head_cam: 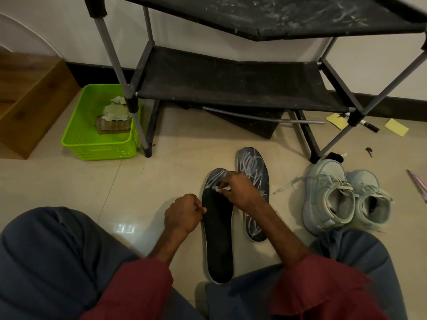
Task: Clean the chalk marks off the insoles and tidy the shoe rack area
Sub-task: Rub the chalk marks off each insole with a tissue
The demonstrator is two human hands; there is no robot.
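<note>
the black fabric-shelved shoe rack (231,82) on grey metal poles stands against the wall, its top tier cut off by the frame and streaked with white dust. left of it a lime-green plastic basket (76,135) sits on the tiled floor, partly hidden behind a rack leg. the crumpled pale material inside is too unclear to name. a pair of pale mint lace-up sneakers (342,199) sits on the floor to the right. between the person's knees lies a long dark insole (218,239), chalked only near its toe. a second scribbled insole (253,172) lies just beside it, partly covered by the right forearm. the left hand (183,214), fingers curled, pinches the long dark insole's left edge. the right hand (240,189) grips a small white wipe (219,189) pressed on the chalked toe, the wipe mostly hidden by fingers.
</note>
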